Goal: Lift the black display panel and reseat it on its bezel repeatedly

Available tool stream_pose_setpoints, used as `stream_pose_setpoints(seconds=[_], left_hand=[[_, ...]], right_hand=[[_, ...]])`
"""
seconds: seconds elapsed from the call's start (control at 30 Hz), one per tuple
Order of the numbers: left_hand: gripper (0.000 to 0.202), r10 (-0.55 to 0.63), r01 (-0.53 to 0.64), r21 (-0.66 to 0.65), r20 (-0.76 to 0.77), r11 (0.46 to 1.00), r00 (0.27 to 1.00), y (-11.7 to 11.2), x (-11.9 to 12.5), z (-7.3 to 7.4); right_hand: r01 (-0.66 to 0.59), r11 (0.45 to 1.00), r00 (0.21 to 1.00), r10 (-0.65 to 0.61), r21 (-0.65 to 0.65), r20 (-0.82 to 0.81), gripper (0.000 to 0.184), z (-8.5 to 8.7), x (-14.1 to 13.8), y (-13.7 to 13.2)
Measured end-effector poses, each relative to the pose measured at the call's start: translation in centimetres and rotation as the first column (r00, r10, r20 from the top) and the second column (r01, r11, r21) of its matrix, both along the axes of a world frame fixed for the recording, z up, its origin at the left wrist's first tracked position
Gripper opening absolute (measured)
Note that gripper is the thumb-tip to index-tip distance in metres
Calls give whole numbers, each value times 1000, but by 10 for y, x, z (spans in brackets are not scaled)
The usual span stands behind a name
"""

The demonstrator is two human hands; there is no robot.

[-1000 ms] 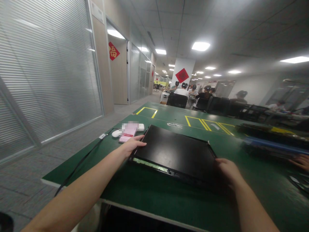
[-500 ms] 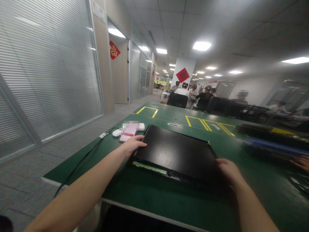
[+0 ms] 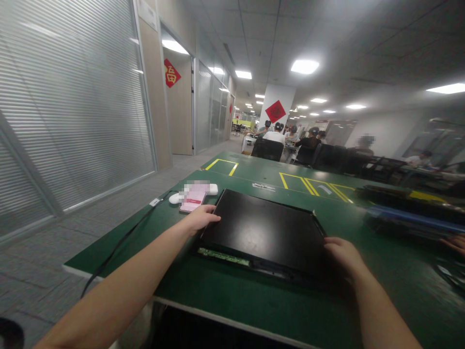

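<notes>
A flat black display panel [image 3: 265, 228] lies face up over the green table [image 3: 203, 300], a strip of green circuit board [image 3: 223, 257] showing along its near edge. My left hand [image 3: 201, 218] grips its left edge, thumb on top and fingers along the side. At the opposite edge, my right hand [image 3: 343, 252] is closed on the right side, its lower fingers hidden under or behind the panel. Whether the panel rests on the table or is held just above it, I cannot tell.
Beyond my left hand lie a phone [image 3: 194, 198] and a white mouse-like object [image 3: 174, 198]. A black cable [image 3: 125, 242] crosses the table's left edge. Dark panels in a blurred stack [image 3: 410, 213] stand at the right, near another person's hand [image 3: 456, 244]. Yellow tape outlines [image 3: 285, 181] mark the far side.
The panel's near edge has shifted very slightly upward in view, showing the circuit strip more sharply. Both hands keep their places on its sides.
</notes>
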State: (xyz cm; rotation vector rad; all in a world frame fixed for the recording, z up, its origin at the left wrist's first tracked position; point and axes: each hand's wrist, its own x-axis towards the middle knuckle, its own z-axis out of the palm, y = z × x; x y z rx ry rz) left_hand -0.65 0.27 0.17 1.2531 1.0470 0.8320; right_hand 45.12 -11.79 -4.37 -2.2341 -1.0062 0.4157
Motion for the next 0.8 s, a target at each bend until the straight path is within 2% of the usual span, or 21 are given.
stream_pose_setpoints(seconds=[0.2, 0.3, 0.53, 0.67, 0.8], left_hand=[[34, 22, -22, 14, 1, 1000, 1000, 2, -2, -1], [41, 69, -69, 10, -31, 998, 997, 3, -2, -1], [43, 71, -70, 45, -25, 997, 997, 0, -2, 3], [55, 5, -16, 78, 130, 997, 991, -2, 0, 8], [60, -51, 38, 50, 282, 998, 958, -8, 4, 14]], right_hand=[[6, 998, 1000, -8, 63, 25, 18, 0, -1, 0], [-19, 999, 1000, 19, 51, -2, 18, 3, -4, 0], [-16, 1000, 1000, 17, 19, -23, 22, 7, -9, -2], [-27, 998, 999, 26, 59, 19, 21, 5, -8, -2], [-16, 997, 1000, 15, 82, 18, 23, 0, -4, 0]])
